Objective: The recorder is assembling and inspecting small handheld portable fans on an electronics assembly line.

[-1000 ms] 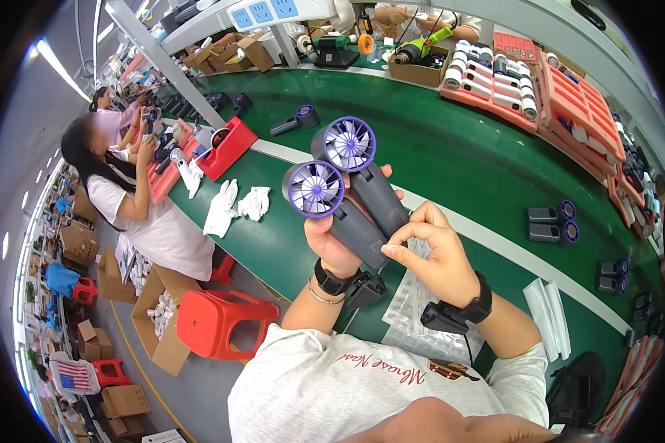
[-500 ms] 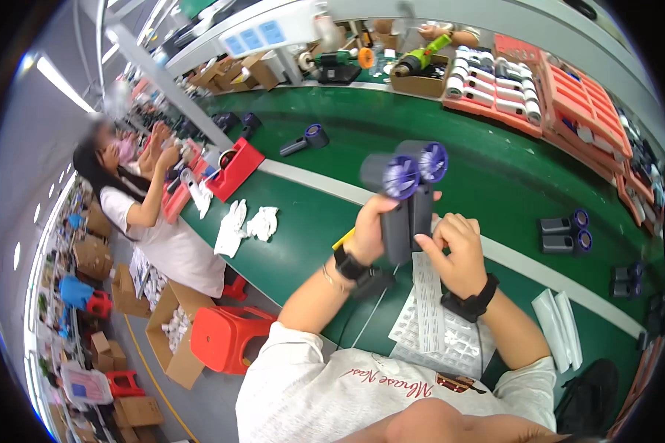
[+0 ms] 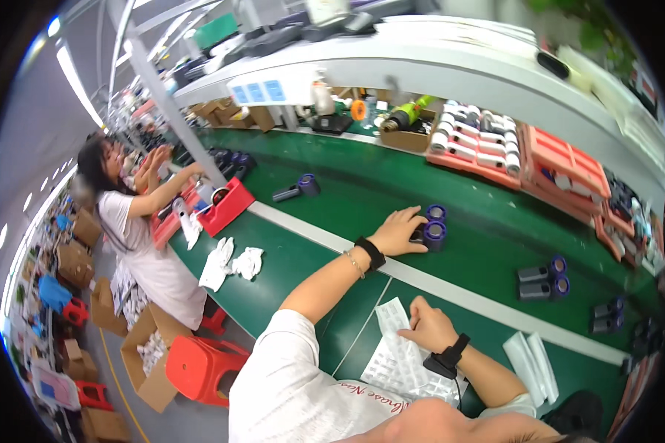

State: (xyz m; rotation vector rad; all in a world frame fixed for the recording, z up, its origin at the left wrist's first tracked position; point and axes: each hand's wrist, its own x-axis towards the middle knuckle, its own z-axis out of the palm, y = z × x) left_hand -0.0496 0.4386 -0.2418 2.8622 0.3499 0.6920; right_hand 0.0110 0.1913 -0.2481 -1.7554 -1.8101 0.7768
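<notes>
Your left hand (image 3: pixel 400 232) covers a fan pair (image 3: pixel 435 235) just right of centre; right hand (image 3: pixel 431 328) at the sheets (image 3: pixel 391 363), lower centre. Can't tell either grip. Other pairs (image 3: pixel 544 285) at right look done; remainder unclear.

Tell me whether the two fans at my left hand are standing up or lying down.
Lying down: both fans show purple rings facing upward, handles running sideways, partly hidden by your left hand.

Round-headed dark-grey handheld fans (image 3: pixel 435 236) are ringed in purple; the flat counter (image 3: pixel 282 269) is plain green, the plastic stool (image 3: pixel 193 363) bright red
</notes>
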